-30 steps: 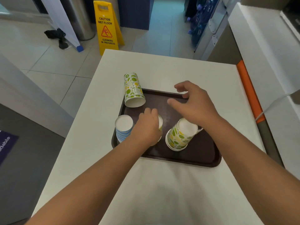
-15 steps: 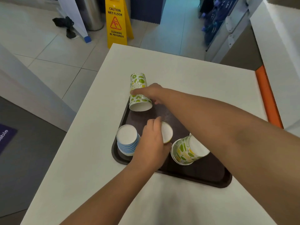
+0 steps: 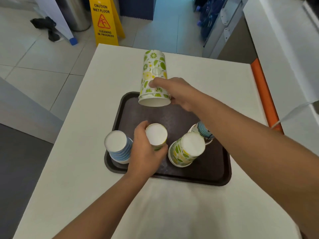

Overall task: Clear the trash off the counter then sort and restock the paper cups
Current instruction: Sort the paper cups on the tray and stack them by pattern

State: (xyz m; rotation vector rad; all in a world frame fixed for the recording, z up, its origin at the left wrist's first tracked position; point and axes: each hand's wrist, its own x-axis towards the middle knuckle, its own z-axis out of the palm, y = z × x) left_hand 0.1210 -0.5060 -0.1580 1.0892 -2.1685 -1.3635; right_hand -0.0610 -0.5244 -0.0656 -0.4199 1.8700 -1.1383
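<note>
While the dark brown plastic tray (image 3: 203, 176) on the white desk (image 3: 215, 80) holds upside-down paper cups, the left hand (image 3: 146, 152) curls its fingers round a small yellow-rimmed cup (image 3: 156, 136), a blue-striped stack (image 3: 118, 146) just outside them. The right hand (image 3: 179, 93) grips the tall lime-patterned stack (image 3: 153, 73), now lifted and tilted rather than lying at the tray's edge.

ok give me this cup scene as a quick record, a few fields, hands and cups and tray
left hand: grips small upside-down cup on tray
right hand: grips tall lime stack, lying over tray's far edge
tray: dark brown, on white counter
blue striped stack: upside down, tray's near left
lime stack: upside down, tilted, right of centre
floor sign: yellow, beyond counter
</note>
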